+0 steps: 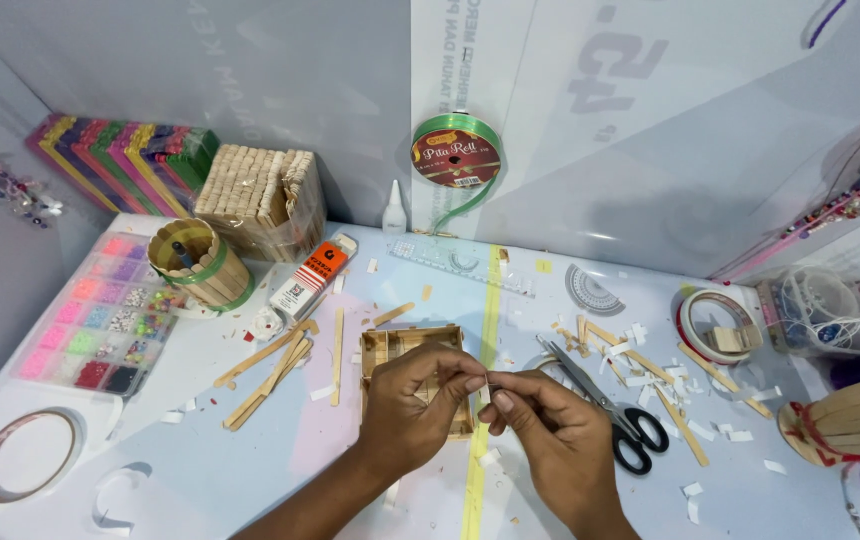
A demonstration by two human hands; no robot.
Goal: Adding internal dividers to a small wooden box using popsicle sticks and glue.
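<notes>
A small white strip [486,392] is pinched between the fingers of the left hand [418,398] and the right hand [542,425], held just above a small wooden stick box [402,346] so both thumbs can work it. Scissors [610,410] lie just right; loose sticks [272,368] left. The tabletop [250,470] near the person offers open room.

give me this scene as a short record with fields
left hand: left hand rests over a small wooden stick box
right hand: right hand pinches a small white strip with the left
nearby right: black-handled scissors
nearby left: loose craft sticks
surface: pale table with paper scraps
</notes>
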